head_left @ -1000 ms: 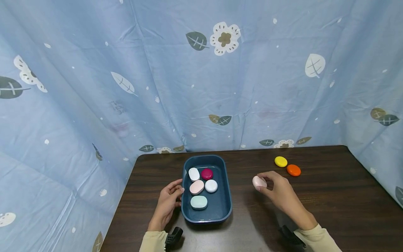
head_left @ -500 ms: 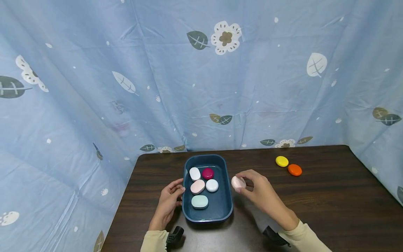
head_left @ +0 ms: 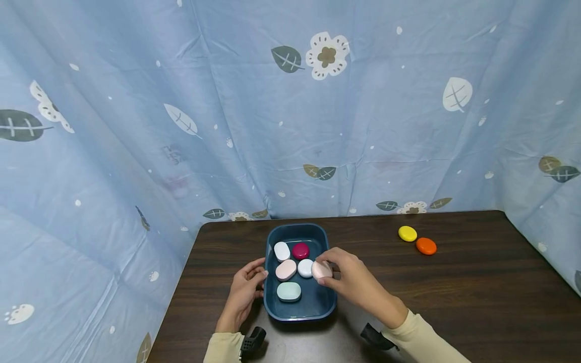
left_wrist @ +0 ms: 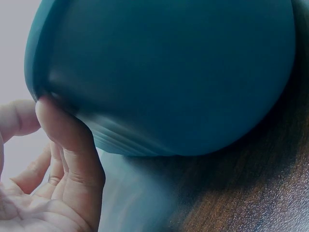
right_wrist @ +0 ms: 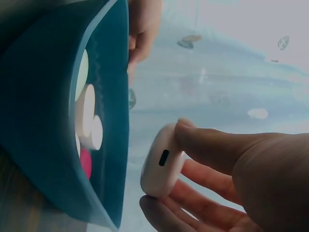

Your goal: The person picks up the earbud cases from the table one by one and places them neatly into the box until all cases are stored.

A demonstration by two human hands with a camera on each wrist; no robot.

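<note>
My right hand [head_left: 351, 275] pinches a pale pink, pebble-shaped case [head_left: 321, 270] between thumb and fingers, over the right part of a dark blue tray [head_left: 324, 308]. In the right wrist view a small dark slot shows in the edge of the case [right_wrist: 161, 159], held above the rim. At the tray's left side my left hand [head_left: 242, 292] rests its thumb and index fingertips against the rim. Inside the tray lie a white oval piece [head_left: 282, 251], a crimson round one [head_left: 300, 250], a pink oval one [head_left: 286, 270], a white round one [head_left: 305, 268] and a mint oval one [head_left: 288, 291].
A yellow disc [head_left: 407, 233] and an orange disc [head_left: 426, 246] lie close together at the back right of the dark wooden table [head_left: 476, 292]. A blue patterned curtain [head_left: 254, 111] hangs behind the table and along its sides.
My right hand has carried the pink case leftward, from over the table to over the tray's right part. The left hand stays at the tray's left rim.
</note>
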